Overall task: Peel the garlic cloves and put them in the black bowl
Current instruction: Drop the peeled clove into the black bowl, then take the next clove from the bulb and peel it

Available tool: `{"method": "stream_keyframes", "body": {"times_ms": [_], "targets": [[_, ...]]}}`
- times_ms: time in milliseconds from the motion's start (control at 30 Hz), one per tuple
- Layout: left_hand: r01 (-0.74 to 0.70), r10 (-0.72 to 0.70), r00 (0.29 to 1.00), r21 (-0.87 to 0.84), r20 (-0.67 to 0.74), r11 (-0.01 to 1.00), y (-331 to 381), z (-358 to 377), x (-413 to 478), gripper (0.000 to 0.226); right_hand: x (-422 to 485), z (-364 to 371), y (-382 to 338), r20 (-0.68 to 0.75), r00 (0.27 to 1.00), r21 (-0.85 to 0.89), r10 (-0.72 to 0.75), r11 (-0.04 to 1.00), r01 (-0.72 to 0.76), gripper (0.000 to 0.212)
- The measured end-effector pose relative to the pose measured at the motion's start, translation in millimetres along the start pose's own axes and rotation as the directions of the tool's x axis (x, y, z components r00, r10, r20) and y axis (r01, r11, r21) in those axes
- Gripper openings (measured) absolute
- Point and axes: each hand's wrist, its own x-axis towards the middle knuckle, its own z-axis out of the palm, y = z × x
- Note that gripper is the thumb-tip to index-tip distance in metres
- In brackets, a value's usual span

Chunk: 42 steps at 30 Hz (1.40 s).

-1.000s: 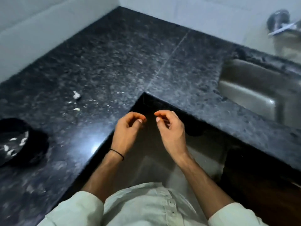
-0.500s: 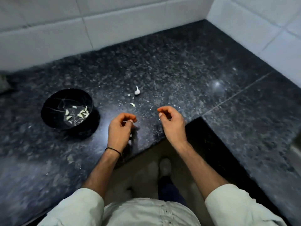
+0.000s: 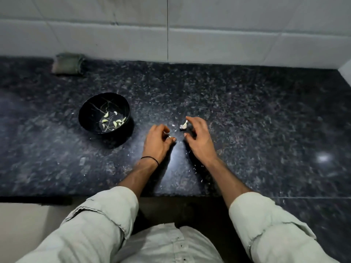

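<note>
The garlic piece (image 3: 183, 126) lies on the tabletop (image 3: 247, 111) inside the spread fingers (image 3: 192, 119) of our right hand (image 3: 199, 138), stalk pointing away from us; our left hand (image 3: 156, 143) pinches a white bit (image 3: 170, 137), black bowl (image 3: 83, 112) further left.

Stands at a dark speckled counter (image 3: 247, 120), 2 forearms in rolled pale sleeves (image 3: 106, 211) reaching out over it. Pinches a small garlic piece (image 3: 170, 137) between thumb and forefinger of the left hand (image 3: 156, 141), with 1 black band (image 3: 150, 158) on that wrist. Holds the right hand (image 3: 199, 137) just beside, fingers curved over a garlic remnant (image 3: 183, 125) lying on the stone; cannot tell if touching. Keeps peeled cloves (image 3: 115, 122) in the black bowl (image 3: 91, 112), left of the hands. Has 1 folded green cloth (image 3: 67, 63) against the tiled wall (image 3: 228, 44).
</note>
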Motion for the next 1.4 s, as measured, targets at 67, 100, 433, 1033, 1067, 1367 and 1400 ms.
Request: {"method": "stream_keyframes", "body": {"times_ms": [67,100,433,1033,1067,1367,1400], "targets": [[-0.012,0.012,1.000,0.036,-0.015,0.999,-1,7,1,0.021,5,9,7,0.033,0.999,-0.099,-0.030,0.995,0.033,0.055],[-0.029,0.030,0.999,0.053,-0.021,0.998,-1,8,1,0.018,5,13,10,0.033,0.999,-0.142,-0.038,0.989,0.042,0.052],[-0.182,0.195,0.981,0.313,-0.008,0.932,-7,10,1,0.010,-2,20,12,-0.110,0.993,-0.130,-0.047,0.991,0.033,0.023],[-0.106,0.123,0.910,0.065,-0.396,0.992,-17,-102,27,0.017,-10,54,-54,-0.059,0.996,0.167,-0.070,0.983,0.079,0.012],[-0.051,0.093,0.913,0.115,-0.397,0.992,-24,-106,28,0.017,-9,54,-58,-0.057,0.995,0.163,-0.085,0.982,0.093,0.012],[0.192,-0.142,0.953,0.172,-0.268,0.966,-38,-121,30,0.024,0,59,-72,-0.042,0.995,0.176,-0.088,0.980,0.094,0.015],[0.175,-0.126,0.953,0.164,-0.274,0.971,-39,-122,30,0.023,1,59,-71,-0.045,0.996,0.189,-0.076,0.978,0.083,0.016]]}}
